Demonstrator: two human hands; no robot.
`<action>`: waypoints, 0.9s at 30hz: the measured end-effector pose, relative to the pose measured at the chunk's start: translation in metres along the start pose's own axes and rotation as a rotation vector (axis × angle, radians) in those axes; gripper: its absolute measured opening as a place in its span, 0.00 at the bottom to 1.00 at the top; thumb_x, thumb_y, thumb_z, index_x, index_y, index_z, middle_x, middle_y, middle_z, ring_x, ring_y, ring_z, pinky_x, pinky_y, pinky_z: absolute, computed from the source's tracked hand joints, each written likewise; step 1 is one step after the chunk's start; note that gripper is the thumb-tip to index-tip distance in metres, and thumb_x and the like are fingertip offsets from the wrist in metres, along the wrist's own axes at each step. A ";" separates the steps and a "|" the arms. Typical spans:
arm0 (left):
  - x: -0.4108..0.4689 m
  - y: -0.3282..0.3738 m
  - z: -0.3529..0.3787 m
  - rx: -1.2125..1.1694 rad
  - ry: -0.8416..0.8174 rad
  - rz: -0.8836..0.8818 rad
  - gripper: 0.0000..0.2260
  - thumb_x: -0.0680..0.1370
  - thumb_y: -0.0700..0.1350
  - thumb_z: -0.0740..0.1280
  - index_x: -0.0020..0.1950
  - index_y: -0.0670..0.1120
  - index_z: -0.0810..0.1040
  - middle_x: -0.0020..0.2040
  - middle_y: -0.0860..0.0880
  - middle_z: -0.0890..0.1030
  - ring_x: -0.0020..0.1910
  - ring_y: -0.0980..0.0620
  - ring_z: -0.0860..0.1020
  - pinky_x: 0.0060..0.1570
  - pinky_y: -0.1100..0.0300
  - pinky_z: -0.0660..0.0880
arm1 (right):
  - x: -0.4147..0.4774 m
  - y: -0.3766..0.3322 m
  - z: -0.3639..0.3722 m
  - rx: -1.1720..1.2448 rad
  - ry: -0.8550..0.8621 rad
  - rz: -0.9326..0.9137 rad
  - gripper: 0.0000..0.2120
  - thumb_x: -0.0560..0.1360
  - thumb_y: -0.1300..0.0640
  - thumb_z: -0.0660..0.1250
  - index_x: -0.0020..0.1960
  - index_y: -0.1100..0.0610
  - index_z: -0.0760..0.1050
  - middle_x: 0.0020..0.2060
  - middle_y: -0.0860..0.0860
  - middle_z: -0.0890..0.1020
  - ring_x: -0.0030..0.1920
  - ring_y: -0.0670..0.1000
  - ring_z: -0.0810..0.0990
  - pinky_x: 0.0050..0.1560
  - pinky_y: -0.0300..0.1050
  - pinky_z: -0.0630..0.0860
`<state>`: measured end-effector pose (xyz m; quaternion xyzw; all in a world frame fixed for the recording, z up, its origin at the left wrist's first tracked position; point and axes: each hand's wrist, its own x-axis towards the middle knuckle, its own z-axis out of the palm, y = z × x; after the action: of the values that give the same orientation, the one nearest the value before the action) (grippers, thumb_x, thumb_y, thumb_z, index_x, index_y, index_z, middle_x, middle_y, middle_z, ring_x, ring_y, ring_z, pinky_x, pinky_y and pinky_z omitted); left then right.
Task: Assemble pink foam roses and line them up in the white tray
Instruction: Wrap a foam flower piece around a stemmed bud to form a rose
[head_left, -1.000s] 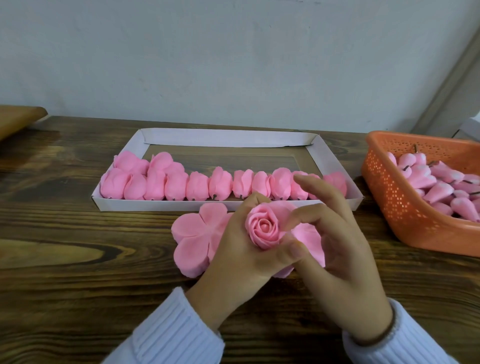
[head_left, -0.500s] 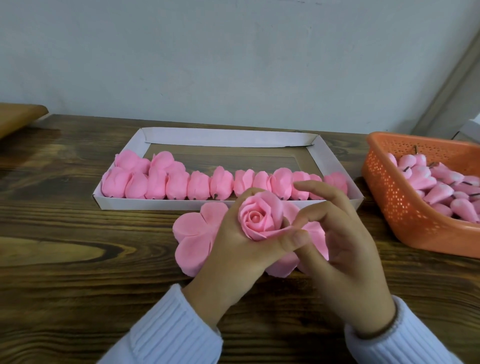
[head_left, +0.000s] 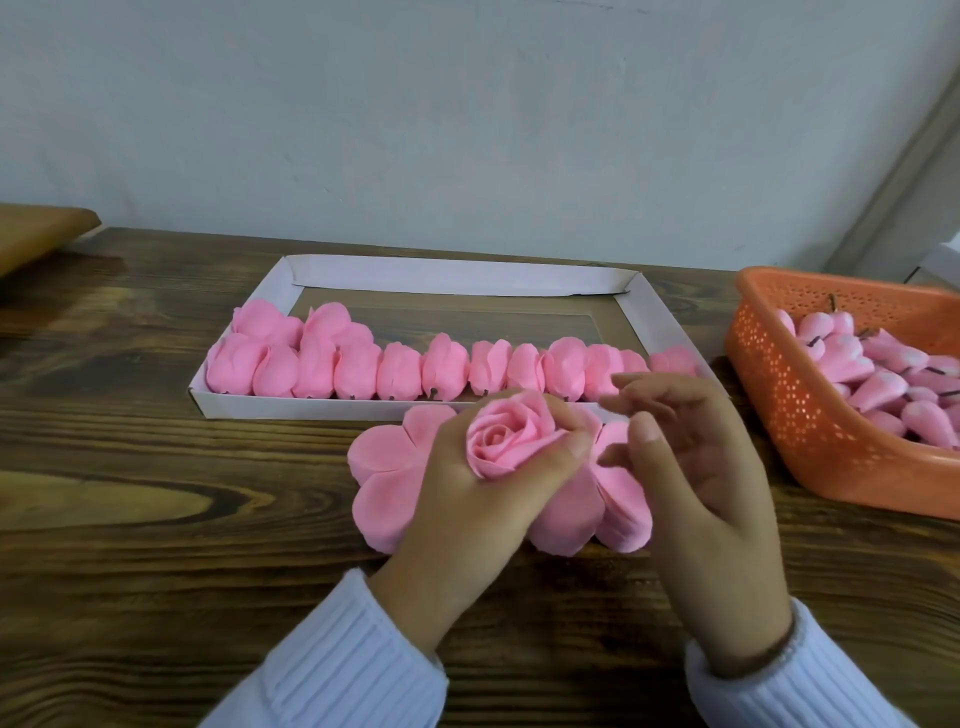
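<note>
The rose sits in the left hand, up off the table and just in front of the tray's near edge. The left fingers are curled around it, and the thumb presses on its right side. The petals look wrapped up tight, with a little swirl in the middle.

The right hand is just beside the rose. Its fingers are bent loosely and hold nothing that I can see. I think this step is the last shaping of the rose, before it goes in with the others.

Under both hands lies a pile of flat pink petal shapes on the wooden table.

Behind them is the white tray. A row of finished roses lies along its near side, almost from end to end. Two more roses lie behind that row at the left end. The right end of the row is partly hidden by the right hand.

Next, I think the rose must be laid down gently beside those two, on its side like the rest. It is soft, so a hard squeeze could squash the petals.

At the right stands an orange basket full of pink buds.
</note>
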<state>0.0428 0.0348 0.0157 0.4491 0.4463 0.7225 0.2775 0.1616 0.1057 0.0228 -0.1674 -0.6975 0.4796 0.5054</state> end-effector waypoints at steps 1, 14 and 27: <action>0.001 0.001 0.000 -0.009 0.028 0.016 0.03 0.68 0.48 0.70 0.39 0.55 0.82 0.38 0.56 0.82 0.41 0.59 0.79 0.41 0.65 0.75 | 0.000 -0.001 0.001 0.021 0.003 0.051 0.06 0.77 0.58 0.62 0.52 0.57 0.74 0.49 0.49 0.82 0.49 0.50 0.82 0.38 0.40 0.77; 0.001 -0.001 0.004 0.100 0.125 0.073 0.11 0.66 0.44 0.74 0.42 0.42 0.75 0.38 0.46 0.81 0.38 0.50 0.80 0.37 0.60 0.79 | -0.009 -0.004 0.011 0.199 -0.105 0.186 0.12 0.72 0.62 0.63 0.48 0.46 0.78 0.34 0.47 0.74 0.31 0.45 0.70 0.31 0.35 0.68; -0.003 -0.005 0.010 0.035 -0.062 -0.027 0.12 0.64 0.45 0.73 0.40 0.43 0.72 0.36 0.38 0.73 0.36 0.37 0.73 0.34 0.43 0.72 | -0.001 -0.007 -0.002 -0.103 -0.325 -0.117 0.18 0.61 0.70 0.63 0.38 0.48 0.77 0.65 0.43 0.72 0.63 0.45 0.72 0.54 0.36 0.70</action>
<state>0.0534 0.0387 0.0118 0.4701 0.4560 0.6966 0.2930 0.1655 0.1027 0.0285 -0.0725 -0.8021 0.4338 0.4040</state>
